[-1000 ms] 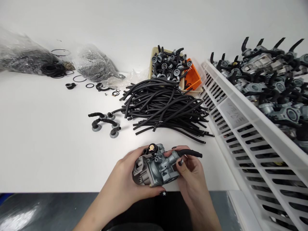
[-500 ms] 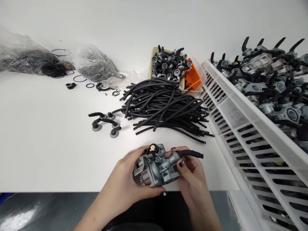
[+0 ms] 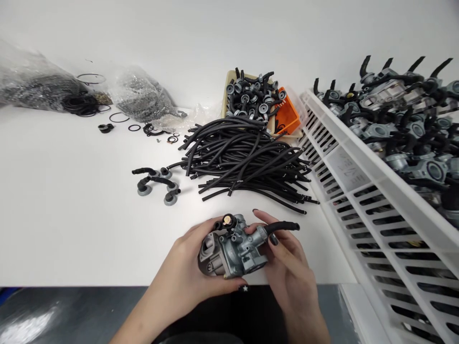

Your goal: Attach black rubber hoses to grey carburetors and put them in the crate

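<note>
A grey metal carburetor (image 3: 236,253) is held above the table's front edge, with a short black hose (image 3: 283,226) sticking out of its right side. My left hand (image 3: 186,263) wraps round its left side, the thumb below and the fingers behind. My right hand (image 3: 292,265) is at its right end, the thumb and fingers closed about the base of the short hose; some of the fingertips are hidden behind the metal body.
Black hoses (image 3: 247,162) lie in a heap beyond my hands. Several capped elbow pieces (image 3: 158,184) are to the left. Behind stand a cream bin (image 3: 229,91) and an orange box (image 3: 287,114). A white slotted crate (image 3: 358,167) of carburetors borders the right; plastic bags (image 3: 139,93) lie back left.
My right thumb has shifted slightly right and up, and one right finger has lifted outward. The short hose tilts a little higher. My left hand looks unchanged.
</note>
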A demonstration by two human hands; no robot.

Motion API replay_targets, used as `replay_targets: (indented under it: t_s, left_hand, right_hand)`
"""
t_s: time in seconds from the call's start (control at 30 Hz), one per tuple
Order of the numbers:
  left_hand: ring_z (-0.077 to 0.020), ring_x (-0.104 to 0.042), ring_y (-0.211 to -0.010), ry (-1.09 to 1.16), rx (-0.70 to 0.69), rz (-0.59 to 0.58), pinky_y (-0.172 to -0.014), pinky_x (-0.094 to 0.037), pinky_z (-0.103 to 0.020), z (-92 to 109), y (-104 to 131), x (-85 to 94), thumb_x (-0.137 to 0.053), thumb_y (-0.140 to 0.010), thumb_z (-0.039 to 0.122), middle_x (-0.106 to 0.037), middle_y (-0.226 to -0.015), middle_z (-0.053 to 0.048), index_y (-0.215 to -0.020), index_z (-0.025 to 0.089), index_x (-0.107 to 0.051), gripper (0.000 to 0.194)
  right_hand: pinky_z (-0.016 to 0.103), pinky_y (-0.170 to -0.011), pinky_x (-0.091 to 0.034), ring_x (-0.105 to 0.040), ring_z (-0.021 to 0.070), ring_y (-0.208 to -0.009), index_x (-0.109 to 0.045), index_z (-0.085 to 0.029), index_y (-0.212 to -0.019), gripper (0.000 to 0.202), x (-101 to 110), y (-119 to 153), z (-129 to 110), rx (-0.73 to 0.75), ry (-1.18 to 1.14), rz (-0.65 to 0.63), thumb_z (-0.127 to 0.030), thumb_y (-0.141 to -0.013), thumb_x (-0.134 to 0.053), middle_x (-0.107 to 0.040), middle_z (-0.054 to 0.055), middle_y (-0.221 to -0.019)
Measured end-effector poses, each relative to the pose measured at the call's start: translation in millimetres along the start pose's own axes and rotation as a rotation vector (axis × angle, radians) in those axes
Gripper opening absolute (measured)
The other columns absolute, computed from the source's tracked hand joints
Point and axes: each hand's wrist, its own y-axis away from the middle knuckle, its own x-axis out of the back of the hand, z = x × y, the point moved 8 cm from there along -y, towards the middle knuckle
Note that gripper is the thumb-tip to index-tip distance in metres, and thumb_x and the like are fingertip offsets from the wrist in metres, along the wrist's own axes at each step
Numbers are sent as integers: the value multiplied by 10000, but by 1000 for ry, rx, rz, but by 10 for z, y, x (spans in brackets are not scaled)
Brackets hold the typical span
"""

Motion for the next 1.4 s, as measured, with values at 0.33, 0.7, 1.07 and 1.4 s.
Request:
replay_targets:
  t_s: [0.33,0.7,1.07,1.4]
  left_hand:
    - [-270,-682,-967,28,-2,-20,-935,-544,-438,34,-8,4,-826,-612,344,-702,-1141,-65,-1273,241,-540,728]
    - [-298,-683,-1034,84,13,-37,-963,-538,-445,14,-14,-3,-868,-560,330,-712,-1164,-75,-1258,235,-609,751]
    - [-315,-692,-1051,85,14,23,-845,-602,-409,9,4,6,-803,-579,227,-707,-1214,-95,-1297,235,-599,747]
    - [-338,-646,-1178,86,-106,62,-1021,-521,-415,-164,-113,-48,-846,-526,235,-688,-1295,-88,-1253,281,-670,749]
  right_hand:
    - [257,-727,-510,-651,168,-790,-766,-238,-906,269,40,-36,22,50,75,50,-438,-736,-826,-736,28,-838]
    - [216,-615,-482,-596,139,-700,-746,-231,-873,314,40,-55,22,59,150,-10,-494,-719,-824,-694,25,-792]
    - [283,-750,-532,-670,178,-797,-747,-254,-1012,327,74,-8,48,27,89,121,-436,-749,-818,-754,38,-877]
    - [344,-786,-550,-718,252,-831,-743,-224,-905,410,143,-122,103,66,143,122,-542,-664,-840,-773,88,-852]
